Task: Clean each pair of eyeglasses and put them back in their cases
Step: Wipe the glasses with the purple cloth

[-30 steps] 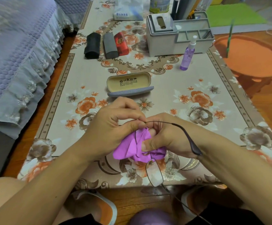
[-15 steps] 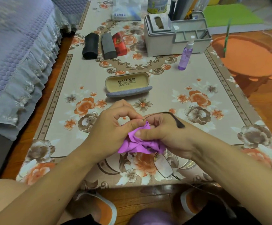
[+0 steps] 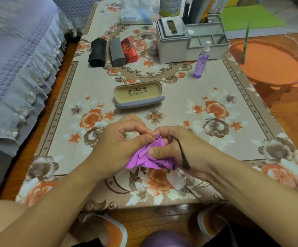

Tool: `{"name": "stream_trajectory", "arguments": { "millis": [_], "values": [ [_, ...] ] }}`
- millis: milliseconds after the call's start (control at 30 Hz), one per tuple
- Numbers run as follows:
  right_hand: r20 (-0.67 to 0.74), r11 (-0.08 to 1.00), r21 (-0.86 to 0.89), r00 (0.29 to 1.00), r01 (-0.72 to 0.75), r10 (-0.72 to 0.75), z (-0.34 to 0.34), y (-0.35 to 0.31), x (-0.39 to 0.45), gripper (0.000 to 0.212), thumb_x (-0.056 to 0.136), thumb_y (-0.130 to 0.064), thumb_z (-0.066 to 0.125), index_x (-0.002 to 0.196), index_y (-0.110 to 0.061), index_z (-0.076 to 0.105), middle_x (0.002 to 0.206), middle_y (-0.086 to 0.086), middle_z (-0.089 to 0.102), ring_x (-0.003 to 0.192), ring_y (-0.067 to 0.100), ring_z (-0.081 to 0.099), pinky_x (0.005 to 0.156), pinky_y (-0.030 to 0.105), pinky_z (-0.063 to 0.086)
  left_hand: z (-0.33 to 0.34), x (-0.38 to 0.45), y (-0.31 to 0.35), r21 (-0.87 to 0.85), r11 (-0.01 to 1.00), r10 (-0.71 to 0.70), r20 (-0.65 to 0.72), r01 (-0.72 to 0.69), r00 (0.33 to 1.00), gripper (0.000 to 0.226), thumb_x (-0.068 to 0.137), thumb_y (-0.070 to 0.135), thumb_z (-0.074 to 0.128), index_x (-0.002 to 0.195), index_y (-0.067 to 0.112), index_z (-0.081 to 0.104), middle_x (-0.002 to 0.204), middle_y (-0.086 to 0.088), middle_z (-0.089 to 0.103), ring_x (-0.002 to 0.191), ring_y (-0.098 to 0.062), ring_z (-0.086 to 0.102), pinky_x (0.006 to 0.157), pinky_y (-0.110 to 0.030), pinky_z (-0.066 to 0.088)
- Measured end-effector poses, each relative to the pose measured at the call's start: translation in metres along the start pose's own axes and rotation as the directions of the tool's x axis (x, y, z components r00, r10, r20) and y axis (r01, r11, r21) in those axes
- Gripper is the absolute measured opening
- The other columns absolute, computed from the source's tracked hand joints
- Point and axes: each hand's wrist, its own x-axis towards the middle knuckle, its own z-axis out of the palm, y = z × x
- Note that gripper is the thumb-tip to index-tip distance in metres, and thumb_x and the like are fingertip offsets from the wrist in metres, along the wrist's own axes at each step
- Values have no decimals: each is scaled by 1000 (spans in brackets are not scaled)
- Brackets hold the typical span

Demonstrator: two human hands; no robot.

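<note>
Both hands work close together over the near part of the counter (image 3: 207, 90). The left hand (image 3: 116, 148) has its fingers (image 3: 142, 139) pinched shut on the frame of the glasses (image 3: 181, 150) at the top of the purple cloth (image 3: 144, 157); the right hand (image 3: 185, 150) is closed around the cloth, thumb pressing it, apparently onto one lens. One dark temple arm lies across the back of the right hand, and the other lens hangs clear just below the cloth. Risk, as judged: the thin frame could bend or a lens pop loose if the thumb presses too hard while the left hand grips only a corner; the free temple arm could snag. The open case (image 3: 138, 95) lies beyond the hands, empty, lid up. Three closed cases, black (image 3: 97, 52), grey (image 3: 117, 51) and red (image 3: 129, 49), sit farther back; contents cannot be seen. The spray bottle (image 3: 200, 62) stands beside a grey organizer (image 3: 189, 41), which holds pens at the rear.
</note>
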Motion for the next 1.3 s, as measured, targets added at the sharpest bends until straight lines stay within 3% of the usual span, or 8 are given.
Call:
{"name": "stream_trajectory", "arguments": {
  "millis": [200, 367, 567, 700, 800, 933, 1167, 1300],
  "values": [
    [42, 991, -124, 998, 44, -39, -4, -4, -1, 2, 91, -2, 70, 89, -2, 71, 81, 17, 66, 74, 25, 60, 68, 30, 49, -1, 2, 1, 28, 999, -38, 26, 37, 999, 10, 77, 43, 75, 83, 37, 79, 96, 7, 59, 95, -12, 59, 90, -26, 46],
    [182, 999, -33, 983, 3, 3, -10, -11, -1, 22, 101, -6, 53, 91, -11, 72, 78, 5, 70, 68, 14, 62, 66, 22, 50, -2, 5, 2, -108, 994, -31, -10, 30, 999, 8, 77, 31, 82, 83, 28, 80, 94, 5, 65, 93, -9, 62, 86, -19, 47],
    [312, 983, -172, 944, -57, 110, -21, -16, -3, 19, 90, -3, 63, 107, 2, 70, 93, 18, 71, 87, 42, 48, 74, 42, 33, 5, 4, 4, -94, 994, 43, -73, -50, 996, 11, 80, 25, 80, 88, 33, 79, 96, 5, 67, 97, -5, 64, 89, -18, 47],
    [301, 977, -195, 943, -84, 141, -21, -16, -3, 23, 84, 2, 67, 106, 10, 67, 93, 23, 69, 86, 38, 55, 77, 44, 39, 6, 3, 6, -74, 996, 40, -21, -41, 999, 9, 81, 15, 77, 88, 20, 76, 97, 3, 62, 95, -4, 61, 88, -18, 46],
    [279, 979, -193, 953, -68, 121, -17, -13, -2, 8, 86, 6, 68, 92, 2, 72, 77, 17, 69, 62, 25, 60, 58, 28, 49, 4, 3, 4, -72, 997, 26, 7, -25, 1000, 9, 81, 26, 77, 88, 23, 80, 99, 9, 62, 98, -8, 61, 89, -21, 46],
    [212, 986, -155, 973, -57, 89, -10, -13, -3, 25, 86, 16, 66, 75, -6, 68, 53, 4, 62, 40, 8, 54, 41, 17, 43, 3, 2, 2, -50, 998, 31, 3, -30, 1000, 13, 81, 32, 75, 91, 26, 82, 100, 14, 62, 99, -8, 61, 89, -20, 45],
    [86, 997, -72, 996, -2, 8, 0, -6, -2, 14, 84, 11, 71, 97, 8, 69, 61, 5, 69, 50, 11, 63, 48, 17, 49, 8, 1, -5, -95, 995, -36, -27, 33, 999, 12, 84, 28, 75, 94, 28, 82, 100, 9, 61, 95, -5, 60, 87, -21, 47],
    [53, 995, -60, 996, 74, -71, 3, -4, -1, 6, 89, -5, 72, 95, -5, 74, 74, 9, 71, 63, 18, 64, 54, 23, 50, 7, 3, -3, -97, 995, -13, -25, 10, 1000, 9, 87, 18, 73, 93, 21, 78, 97, 12, 61, 91, -3, 59, 83, -19, 48]
  ]
}}
